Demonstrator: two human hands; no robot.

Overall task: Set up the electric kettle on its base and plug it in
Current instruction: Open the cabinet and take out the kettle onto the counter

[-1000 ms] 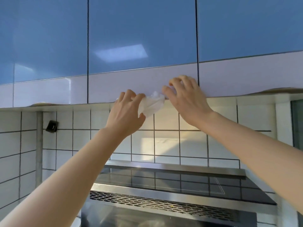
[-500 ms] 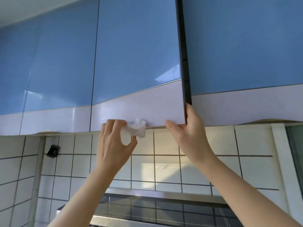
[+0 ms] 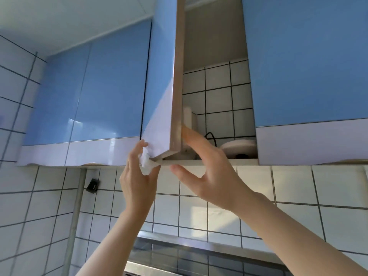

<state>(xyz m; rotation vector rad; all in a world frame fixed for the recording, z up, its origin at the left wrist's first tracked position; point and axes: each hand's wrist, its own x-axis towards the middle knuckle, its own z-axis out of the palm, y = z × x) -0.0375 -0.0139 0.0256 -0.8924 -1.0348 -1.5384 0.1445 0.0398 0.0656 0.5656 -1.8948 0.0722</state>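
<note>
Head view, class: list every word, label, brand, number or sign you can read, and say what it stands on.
None can be read. The cupboard door, the white round base on the shelf, the wall tiles and the small black fitting show no print.

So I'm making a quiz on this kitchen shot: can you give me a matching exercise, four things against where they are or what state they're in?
Things:
1. cabinet door
2. tissue
3. white round base
4. right hand

States or places:
A. crumpled in the left hand
B. lying on the cabinet shelf
C. swung open
D. fingers straight, at the door's lower edge

Pairs: 1-C, 2-A, 3-B, 4-D
</note>
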